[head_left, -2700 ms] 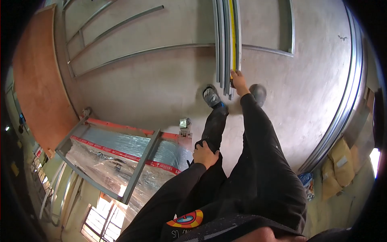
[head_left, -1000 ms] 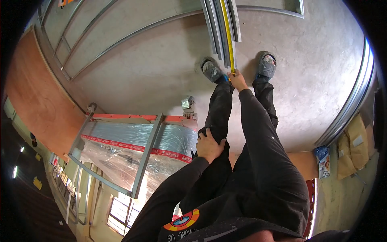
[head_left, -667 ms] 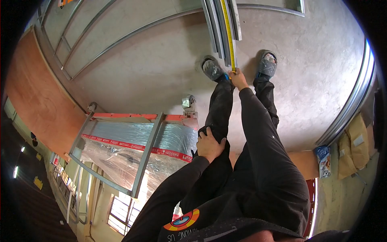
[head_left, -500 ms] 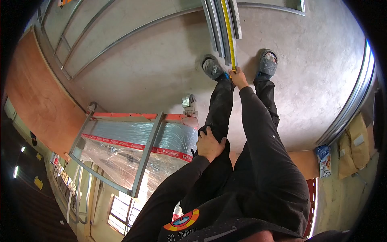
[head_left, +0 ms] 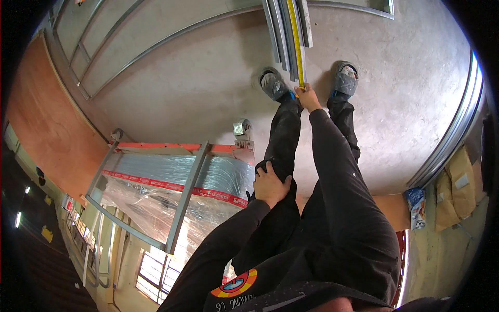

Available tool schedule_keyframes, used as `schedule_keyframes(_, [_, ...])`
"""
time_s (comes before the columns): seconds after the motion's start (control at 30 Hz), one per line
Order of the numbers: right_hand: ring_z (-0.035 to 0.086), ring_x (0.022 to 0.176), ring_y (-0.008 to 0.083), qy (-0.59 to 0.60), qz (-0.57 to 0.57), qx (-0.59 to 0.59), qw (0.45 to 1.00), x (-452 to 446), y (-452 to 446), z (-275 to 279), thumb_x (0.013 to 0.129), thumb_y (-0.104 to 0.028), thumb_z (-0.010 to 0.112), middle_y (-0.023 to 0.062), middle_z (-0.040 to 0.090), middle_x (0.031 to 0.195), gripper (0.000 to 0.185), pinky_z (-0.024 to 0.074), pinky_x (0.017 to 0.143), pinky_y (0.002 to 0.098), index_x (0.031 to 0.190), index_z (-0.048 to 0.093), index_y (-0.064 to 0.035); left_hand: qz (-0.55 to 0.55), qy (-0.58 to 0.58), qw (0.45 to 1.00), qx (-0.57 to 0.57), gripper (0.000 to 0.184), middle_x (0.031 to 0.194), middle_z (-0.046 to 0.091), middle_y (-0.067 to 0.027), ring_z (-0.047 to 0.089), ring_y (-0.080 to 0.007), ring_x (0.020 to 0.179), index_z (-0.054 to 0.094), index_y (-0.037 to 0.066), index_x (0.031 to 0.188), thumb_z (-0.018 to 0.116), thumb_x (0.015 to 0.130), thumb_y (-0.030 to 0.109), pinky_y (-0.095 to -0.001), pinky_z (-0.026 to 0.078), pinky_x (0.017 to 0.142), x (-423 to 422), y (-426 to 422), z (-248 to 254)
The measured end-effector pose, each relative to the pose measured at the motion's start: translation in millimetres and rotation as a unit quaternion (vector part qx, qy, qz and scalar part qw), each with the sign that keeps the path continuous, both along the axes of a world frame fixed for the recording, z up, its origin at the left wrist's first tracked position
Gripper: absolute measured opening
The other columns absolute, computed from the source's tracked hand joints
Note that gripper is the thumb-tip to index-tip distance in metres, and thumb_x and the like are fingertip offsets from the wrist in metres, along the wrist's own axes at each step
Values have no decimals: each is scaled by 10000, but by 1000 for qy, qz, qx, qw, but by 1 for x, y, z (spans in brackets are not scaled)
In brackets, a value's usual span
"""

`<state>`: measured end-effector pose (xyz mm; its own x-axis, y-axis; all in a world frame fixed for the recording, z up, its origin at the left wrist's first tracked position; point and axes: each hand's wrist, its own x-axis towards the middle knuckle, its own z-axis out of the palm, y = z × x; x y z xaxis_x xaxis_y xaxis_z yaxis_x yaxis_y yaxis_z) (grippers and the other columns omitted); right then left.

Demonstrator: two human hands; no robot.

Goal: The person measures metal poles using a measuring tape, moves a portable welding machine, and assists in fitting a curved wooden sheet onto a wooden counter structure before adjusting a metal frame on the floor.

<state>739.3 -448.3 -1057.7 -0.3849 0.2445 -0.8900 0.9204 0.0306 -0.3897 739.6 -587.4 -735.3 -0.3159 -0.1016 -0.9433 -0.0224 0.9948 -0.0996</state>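
1 tape measure blade (head_left: 297, 47), at 1 o'clock, lies extended lengthwise along a bundle of steel channels (head_left: 279, 36), approx. 4+, exact count unclear. R hand (head_left: 309, 98), 1 o'clock, grip closed on the tape's near end, just past the channel ends; case mostly hidden. L hand (head_left: 270, 189), 5 o'clock, grip released, fingers spread on L knee. Tape's out; no pencil mark or fresh cut visible. 2 shoes: L (head_left: 272, 86) at 1 o'clock, R (head_left: 345, 80) nearer 2. 1 wheeled frame (head_left: 189, 192), 8 o'clock.
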Motion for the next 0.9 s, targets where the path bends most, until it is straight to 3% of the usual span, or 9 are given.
schedule_keyframes(0.1, [590,852,285,-6,-5,6,1000,-2,-1,4,812,-334,577,207,597,899,476,442,756,332,1106,484,28,3,0,1000,-1,814,1120,421,-336,488,-455,988,318,-71,1247,626,711,459,-467,442,805,2,-2,-1])
schedule_keyframes(0.17, [579,904,353,-3,-31,0,1000,-2,-1,2,787,-346,582,228,600,924,451,432,789,382,1046,500,13,1,1,1000,0,812,1118,422,-336,489,-453,986,318,-70,1247,627,711,457,-466,442,803,3,-2,-1])
schedule_keyframes(0.4, [581,902,350,16,-19,15,1000,1,-1,0,790,-341,582,227,601,920,441,434,789,382,1041,506,14,8,-5,1000,-4,806,1108,428,-332,493,-453,977,314,-69,1247,628,713,446,-464,447,795,3,-3,-1])
schedule_keyframes(0.47, [597,845,278,-7,-25,-24,999,0,2,1,803,-335,584,186,612,881,443,442,750,344,1063,509,16,8,3,1000,-4,802,1107,429,-329,495,-454,973,315,-65,1247,628,713,445,-464,449,792,5,-4,-1])
schedule_keyframes(0.6, [588,757,270,8,24,54,998,-6,9,37,764,-376,593,151,589,766,442,446,706,354,952,529,19,6,20,1000,-4,793,1112,425,-318,496,-451,967,319,-53,1245,624,712,449,-463,448,793,9,-2,1])
schedule_keyframes(0.63, [583,872,364,-13,-3,3,1000,-3,13,43,746,-412,591,239,597,881,489,441,761,395,995,527,4,10,28,1000,4,793,1112,425,-318,496,-451,967,319,-53,1245,624,712,449,-463,448,793,12,-3,0])
schedule_keyframes(0.7, [582,861,370,48,7,19,999,5,20,57,745,-395,583,240,596,883,469,438,761,394,980,527,7,8,29,1000,-5,790,1124,417,-315,484,-448,989,322,-50,1244,621,711,452,-464,441,807,15,-2,0])
schedule_keyframes(0.77, [600,741,295,95,-23,24,995,14,30,73,756,-316,580,179,602,808,382,457,674,357,945,522,11,25,42,999,4,784,1132,412,-314,471,-445,1016,325,-45,1243,617,712,452,-461,435,820,12,5,6])
schedule_keyframes(0.9, [474,563,89,115,-163,-110,974,7,64,142,791,-179,564,13,484,657,177,386,480,245,849,499,-25,60,63,996,-7,763,1147,421,-280,457,-426,1051,340,2,1262,601,711,461,-464,399,876,25,5,10])
